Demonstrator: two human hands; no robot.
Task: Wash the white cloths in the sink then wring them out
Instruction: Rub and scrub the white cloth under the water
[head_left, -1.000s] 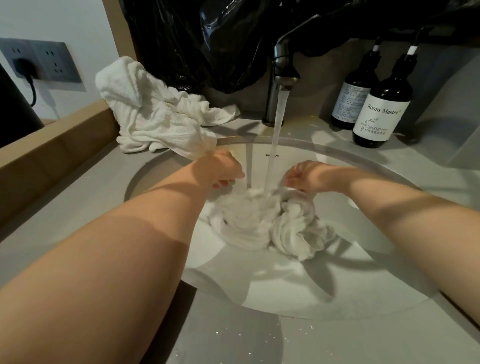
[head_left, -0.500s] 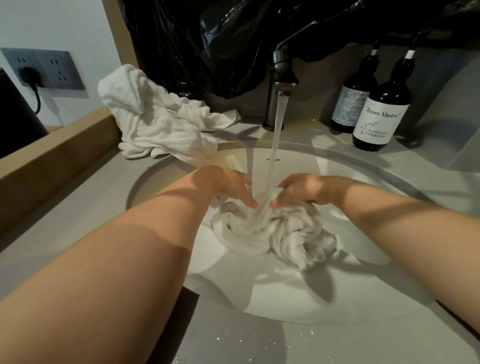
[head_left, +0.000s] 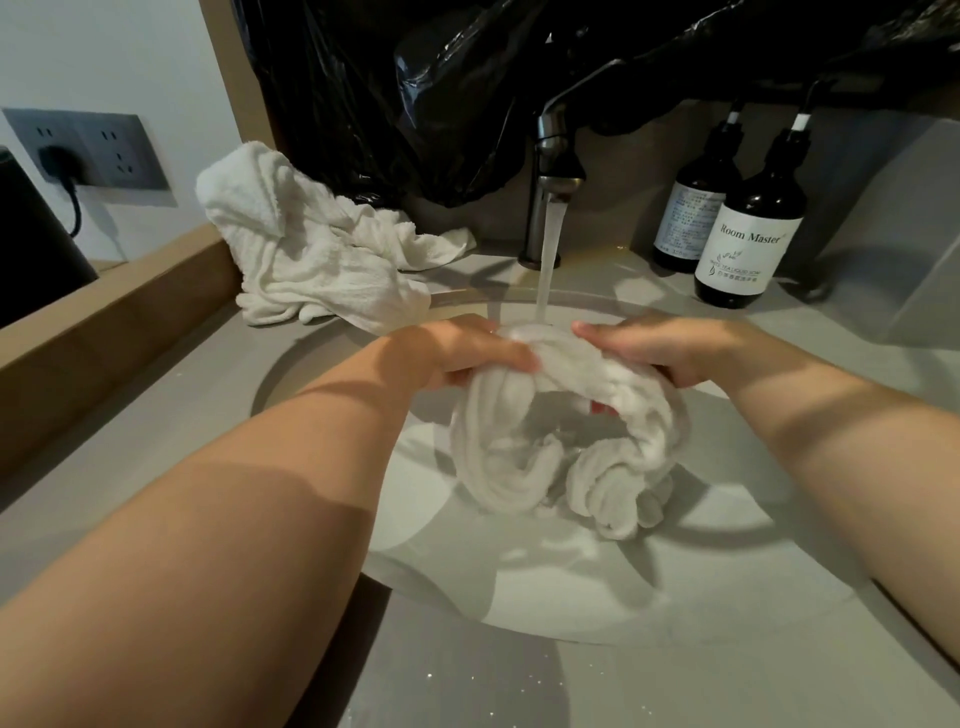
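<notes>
- A grey bathroom counter (head_left: 130, 467) is seen with a round white sink (head_left: 571, 587) set into it; black plastic sheeting (head_left: 415, 93) hangs behind the chrome tap (head_left: 553, 171), from which water (head_left: 548, 260) is running.
- Beyond the right hand, two dark pump bottles (head_left: 748, 244) are stood on the counter; a wall socket (head_left: 88, 150) with a plug in it is seen far off beyond the left forearm.
- A change is noted against half a second ago: the wet white cloth (head_left: 566, 441), then pressed low in the bowl, is now lifted and gathered into a rope-like loop directly under the stream.
- The left hand (head_left: 462, 348) is clenched on the loop's left end, and the right hand (head_left: 670, 348) is closed over its right end; the top of the cloth is stretched between the two, touching both.
- The rest of the cloth is hung below the hands, its two twisted ends dangling just above the basin floor.
- This is judged as rinsing being carried toward wringing; a twist seems to be prepared, though none can be confirmed.
- A second white cloth (head_left: 317, 260) is left crumpled on the counter beyond the left hand, apart from it, so more washing is judged to remain.
</notes>
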